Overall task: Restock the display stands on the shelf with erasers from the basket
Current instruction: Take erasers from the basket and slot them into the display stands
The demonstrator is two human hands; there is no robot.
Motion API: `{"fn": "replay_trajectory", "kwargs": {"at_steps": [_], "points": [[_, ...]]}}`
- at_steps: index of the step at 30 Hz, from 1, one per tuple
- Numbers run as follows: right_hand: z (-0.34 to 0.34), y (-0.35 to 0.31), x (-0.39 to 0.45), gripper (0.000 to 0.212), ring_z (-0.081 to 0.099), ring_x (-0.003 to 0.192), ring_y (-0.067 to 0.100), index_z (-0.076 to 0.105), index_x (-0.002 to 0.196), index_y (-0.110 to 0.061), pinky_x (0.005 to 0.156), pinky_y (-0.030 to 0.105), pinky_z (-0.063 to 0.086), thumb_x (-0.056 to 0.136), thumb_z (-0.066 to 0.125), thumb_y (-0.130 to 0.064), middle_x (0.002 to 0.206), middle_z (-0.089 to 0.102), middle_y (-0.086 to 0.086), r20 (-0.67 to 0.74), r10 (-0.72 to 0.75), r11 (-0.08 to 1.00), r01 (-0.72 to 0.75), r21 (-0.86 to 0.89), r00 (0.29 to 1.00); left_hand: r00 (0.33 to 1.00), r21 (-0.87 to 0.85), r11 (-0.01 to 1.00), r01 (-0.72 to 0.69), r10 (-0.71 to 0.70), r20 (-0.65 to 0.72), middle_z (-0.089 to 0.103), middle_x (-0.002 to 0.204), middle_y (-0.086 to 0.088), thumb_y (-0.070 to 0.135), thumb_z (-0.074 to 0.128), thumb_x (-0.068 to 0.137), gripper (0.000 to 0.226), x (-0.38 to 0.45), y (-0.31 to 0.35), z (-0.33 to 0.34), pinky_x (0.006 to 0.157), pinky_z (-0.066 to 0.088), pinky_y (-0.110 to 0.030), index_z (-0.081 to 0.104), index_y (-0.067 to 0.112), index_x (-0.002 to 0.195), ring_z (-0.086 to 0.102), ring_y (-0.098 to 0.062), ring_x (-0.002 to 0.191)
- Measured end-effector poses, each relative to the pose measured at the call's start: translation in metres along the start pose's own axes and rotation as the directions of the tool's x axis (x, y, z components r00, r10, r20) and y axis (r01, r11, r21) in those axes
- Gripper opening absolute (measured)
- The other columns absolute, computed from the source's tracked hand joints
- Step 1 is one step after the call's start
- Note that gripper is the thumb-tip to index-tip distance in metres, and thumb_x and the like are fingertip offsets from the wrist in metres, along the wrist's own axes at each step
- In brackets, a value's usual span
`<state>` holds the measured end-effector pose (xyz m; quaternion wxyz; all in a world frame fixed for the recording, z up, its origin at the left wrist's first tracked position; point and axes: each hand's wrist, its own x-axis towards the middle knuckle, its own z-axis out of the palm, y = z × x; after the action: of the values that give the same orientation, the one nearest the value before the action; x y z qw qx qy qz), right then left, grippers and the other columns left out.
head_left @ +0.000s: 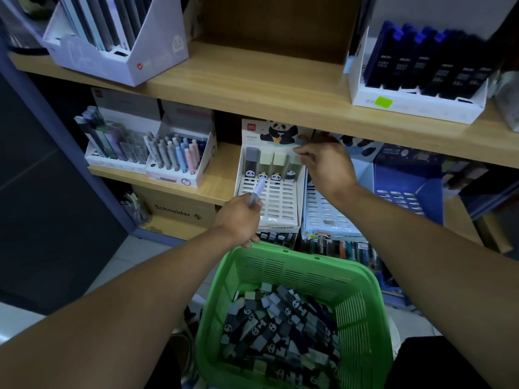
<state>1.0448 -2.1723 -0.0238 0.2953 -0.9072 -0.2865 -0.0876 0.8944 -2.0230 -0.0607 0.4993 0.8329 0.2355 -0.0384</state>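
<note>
head view, looking down over both arms: the right hand is up at the back row of the white slotted cardboard display stand with the panda header, its fingertips pinching a pale green eraser in a panda sleeve at the fourth slot, beside the grey one and two cream ones already standing there. the left hand hovers just above the stand's front, curled round a lilac eraser that points up out of its grip. the green plastic slatted basket sits below, near the person, holding a heap of grey, dark and pale panda erasers. a second pale blue slotted stand next door on the wooden shelf looks empty.

to do this step well, i'd say seat the green eraser upright and square in its slot, panda face forward like its neighbours, before letting go. then feed the lilac one into the next row without knocking the back row. most slots are still bare, so the job looks barely begun.
</note>
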Motion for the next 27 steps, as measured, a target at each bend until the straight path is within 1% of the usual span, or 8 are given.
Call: {"fn": "replay_trajectory", "kwargs": {"at_steps": [3,7,13,19,21,23,25,27], "points": [[0.005,-0.002,0.005,0.026,0.059,0.119,0.024,0.072,0.122,-0.014,0.098,0.029,0.047,0.101,0.056,-0.014,0.129,0.067,0.005,0.066,-0.012,0.996,0.018,-0.090,0.998,1.000,-0.005,1.000,0.000,0.000,0.005,0.055,0.109,0.007,0.035,0.042,0.106,0.033,0.003,-0.003,-0.002,0.039,0.045,-0.023,0.053,0.020,0.133,0.072,-0.020,0.061],[0.007,-0.005,0.008,0.017,0.068,0.099,0.035,0.073,0.100,-0.003,0.082,0.044,0.057,0.089,0.060,-0.005,0.106,0.073,0.017,0.019,-0.030,0.972,0.034,-0.231,0.999,1.000,-0.003,1.000,-0.005,0.005,0.005,0.057,0.107,0.005,0.034,0.043,0.106,0.031,0.004,-0.004,-0.001,0.037,0.044,-0.022,0.055,0.019,0.130,0.069,-0.016,0.054],[0.009,-0.002,0.012,0.018,0.064,0.076,0.040,0.071,0.079,-0.011,0.070,0.033,0.054,0.072,0.062,0.003,0.080,0.068,0.020,0.066,-0.015,0.930,0.038,-0.365,0.998,1.000,-0.017,1.000,-0.005,0.004,-0.010,0.059,0.114,0.005,0.033,0.041,0.107,0.023,0.006,-0.003,0.000,0.039,0.045,-0.023,0.055,0.021,0.121,0.069,-0.018,0.054],[0.014,0.004,0.007,0.014,0.061,0.086,0.033,0.066,0.087,-0.009,0.071,0.034,0.048,0.089,0.055,-0.001,0.099,0.066,0.011,0.098,-0.041,0.934,0.073,-0.350,0.994,0.998,-0.026,0.999,-0.026,0.025,-0.055,0.064,0.113,0.003,0.033,0.042,0.106,0.026,0.003,0.001,0.000,0.038,0.045,-0.024,0.056,0.020,0.124,0.068,-0.017,0.049],[0.008,0.000,0.002,0.020,0.063,0.101,0.030,0.073,0.102,-0.013,0.083,0.036,0.052,0.096,0.054,-0.009,0.114,0.068,0.008,0.068,-0.071,0.959,0.087,-0.269,0.995,0.991,-0.092,0.993,-0.077,0.067,-0.112,0.067,0.111,0.005,0.033,0.043,0.106,0.024,0.001,0.008,0.001,0.036,0.042,-0.023,0.059,0.021,0.119,0.066,-0.016,0.046],[-0.004,-0.010,-0.008,0.019,0.065,0.100,0.019,0.075,0.108,-0.016,0.088,0.033,0.052,0.099,0.060,-0.021,0.114,0.071,0.001,0.028,-0.058,0.998,0.059,-0.034,0.998,0.989,-0.215,0.972,-0.098,0.070,-0.133,0.070,0.104,0.005,0.028,0.047,0.105,0.021,-0.003,0.018,0.003,0.035,0.037,-0.021,0.063,0.021,0.116,0.064,-0.015,0.046],[-0.016,-0.021,-0.019,0.017,0.067,0.085,0.009,0.076,0.103,-0.019,0.078,0.030,0.054,0.095,0.067,-0.030,0.101,0.074,-0.005,0.106,-0.023,0.956,-0.009,0.292,0.994,0.998,-0.347,0.937,-0.049,0.037,-0.043,0.074,0.096,0.000,0.018,0.050,0.103,0.020,-0.010,0.029,0.005,0.037,0.038,-0.022,0.066,0.017,0.115,0.061,-0.014,0.050],[-0.025,-0.027,-0.032,0.019,0.069,0.070,0.012,0.074,0.103,-0.016,0.062,0.027,0.054,0.094,0.068,-0.032,0.093,0.074,-0.003,0.276,-0.021,0.849,-0.128,0.513,0.961,0.993,-0.431,0.902,0.022,0.029,0.112,0.076,0.094,-0.005,0.014,0.050,0.102,0.021,-0.019,0.036,0.007,0.040,0.043,-0.025,0.066,0.014,0.116,0.061,-0.016,0.054]]}}
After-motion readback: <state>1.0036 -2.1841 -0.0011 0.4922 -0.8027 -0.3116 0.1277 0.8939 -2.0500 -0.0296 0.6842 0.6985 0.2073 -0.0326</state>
